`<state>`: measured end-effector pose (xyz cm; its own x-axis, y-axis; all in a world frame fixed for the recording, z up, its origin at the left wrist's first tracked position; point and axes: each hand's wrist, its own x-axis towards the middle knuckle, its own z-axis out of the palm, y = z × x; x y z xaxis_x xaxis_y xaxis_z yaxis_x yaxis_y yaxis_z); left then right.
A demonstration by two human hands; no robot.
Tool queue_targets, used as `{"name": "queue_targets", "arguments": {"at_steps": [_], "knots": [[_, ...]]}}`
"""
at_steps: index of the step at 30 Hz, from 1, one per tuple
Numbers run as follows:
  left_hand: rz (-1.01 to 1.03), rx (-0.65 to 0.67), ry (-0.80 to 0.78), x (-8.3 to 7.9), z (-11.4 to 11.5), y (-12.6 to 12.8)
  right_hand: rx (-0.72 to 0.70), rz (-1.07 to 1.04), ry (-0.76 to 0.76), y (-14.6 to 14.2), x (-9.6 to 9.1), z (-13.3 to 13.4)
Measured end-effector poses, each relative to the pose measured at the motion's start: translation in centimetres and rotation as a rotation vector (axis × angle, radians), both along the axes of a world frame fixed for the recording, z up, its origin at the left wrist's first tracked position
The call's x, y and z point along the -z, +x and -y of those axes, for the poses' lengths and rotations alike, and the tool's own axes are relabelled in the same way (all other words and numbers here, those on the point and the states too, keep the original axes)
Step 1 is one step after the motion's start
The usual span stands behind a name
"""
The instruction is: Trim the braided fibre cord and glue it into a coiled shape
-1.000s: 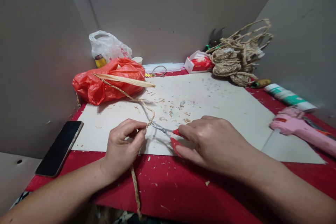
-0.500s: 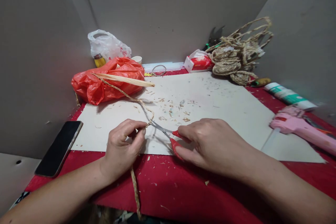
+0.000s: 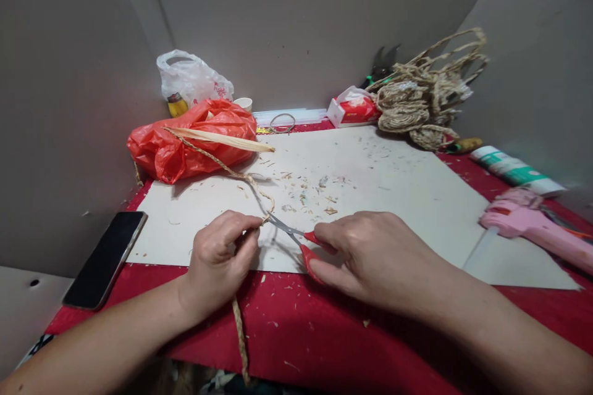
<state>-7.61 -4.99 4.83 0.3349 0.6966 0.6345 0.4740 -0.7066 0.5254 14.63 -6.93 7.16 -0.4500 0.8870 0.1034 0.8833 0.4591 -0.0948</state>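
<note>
Head camera: from my end I see the left hand (image 3: 225, 247) with its fingers clamped on a braided straw cord (image 3: 238, 333), which trails from a crumpled red plastic bag (image 3: 162, 151) to the pinch and hangs below over the worktop (image 3: 324, 333). The right hand (image 3: 370, 253) has its fingers around red-handled scissors (image 3: 290, 231), metal blades at the cord beside the left fingertips. A flat, pale husk strip (image 3: 227, 137) crosses the bag, whose contents I can't make out. Beyond stand a translucent bag (image 3: 185, 80), a white cup (image 3: 244, 103) and a tissue pack (image 3: 356, 111) beside rough, coiled rope (image 3: 403, 105).
</note>
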Motion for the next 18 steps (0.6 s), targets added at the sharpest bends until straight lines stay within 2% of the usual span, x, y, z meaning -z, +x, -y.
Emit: {"name": "queue_targets", "arguments": {"at_steps": [6,18], "knots": [[-0.063,0.062,0.081,0.1,0.0,-0.1,0.026,-0.064,-0.038,-0.7,-0.1,0.0],[-0.026,-0.003,0.059,-0.3,-0.1,0.0,0.059,-0.254,-0.113,-0.9,0.4,-0.1]]}}
